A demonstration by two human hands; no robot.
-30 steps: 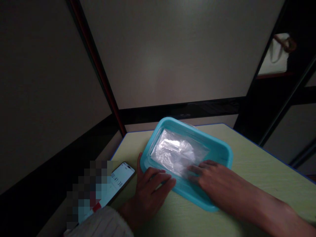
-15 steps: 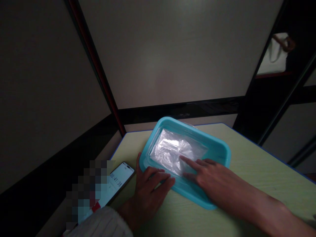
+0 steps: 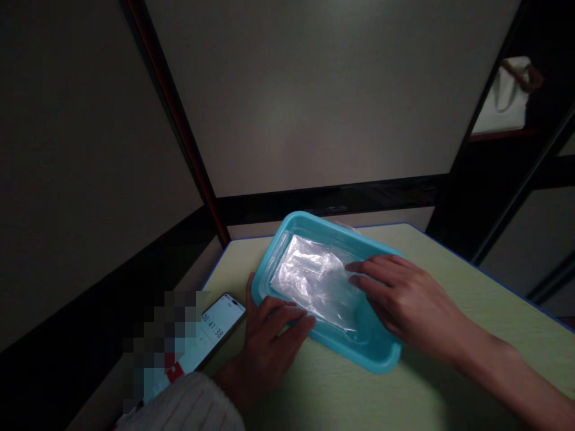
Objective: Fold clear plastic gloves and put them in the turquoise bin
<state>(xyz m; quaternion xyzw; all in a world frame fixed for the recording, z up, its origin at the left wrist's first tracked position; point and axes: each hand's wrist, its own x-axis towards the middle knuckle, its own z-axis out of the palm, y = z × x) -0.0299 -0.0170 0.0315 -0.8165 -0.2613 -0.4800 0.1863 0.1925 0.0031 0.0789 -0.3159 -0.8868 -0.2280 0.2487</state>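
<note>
A light-blue plastic basin [image 3: 375,362] sits tilted sideways on the table. Clear, shiny plastic bags [image 3: 309,269] lie flat and crinkled inside it, toward its left end. My left hand [image 3: 272,341] holds the basin's near-left corner, thumb along the outer left side and fingers over the front rim. Over the basin's right half, my right hand [image 3: 399,293] has its fingers stretched toward the right part of the plastic, their tips touching or just above it. No object shows between those fingers. The right hand hides part of the basin's right end.
On the pale yellow-green table [image 3: 453,299] with blue edging, a phone [image 3: 215,329] showing a timer lies left of the basin, partly behind a blurred patch. Grey panels with dark trim stand behind. A white bag [image 3: 505,99] rests on a shelf at right.
My right hand has moved right and slightly up across the plastic, its pointing finger now drawn closer to the others. The plastic's right part has shifted. My left hand stays on the basin.
</note>
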